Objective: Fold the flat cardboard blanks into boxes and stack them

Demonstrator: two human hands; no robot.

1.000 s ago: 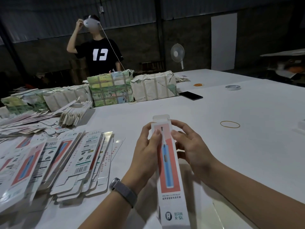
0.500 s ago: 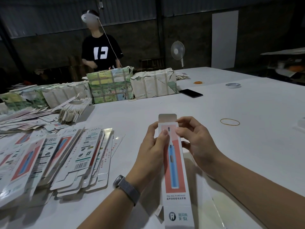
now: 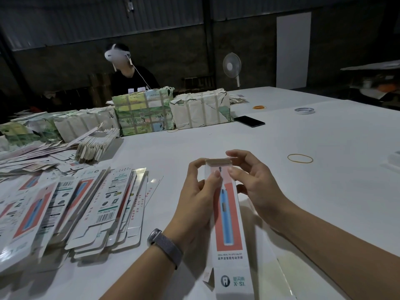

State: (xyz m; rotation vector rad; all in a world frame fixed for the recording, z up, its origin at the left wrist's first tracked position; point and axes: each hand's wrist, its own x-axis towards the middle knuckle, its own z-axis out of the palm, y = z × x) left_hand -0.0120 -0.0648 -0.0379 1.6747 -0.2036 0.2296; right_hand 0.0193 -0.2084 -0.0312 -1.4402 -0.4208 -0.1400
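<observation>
here, box point(image 3: 227, 217) held above the surface point(image 3: 303, 131), near centre, long axis running away from the body. left hand point(image 3: 199, 195) and right hand point(image 3: 251, 180) both pinch its far end, where the top flap point(image 3: 218, 162) is bent over. thin card, likely light, stiff along creases, easily crushed mid-panel; best gripped at edges. flat blanks point(image 3: 86, 204) fanned at left.
</observation>
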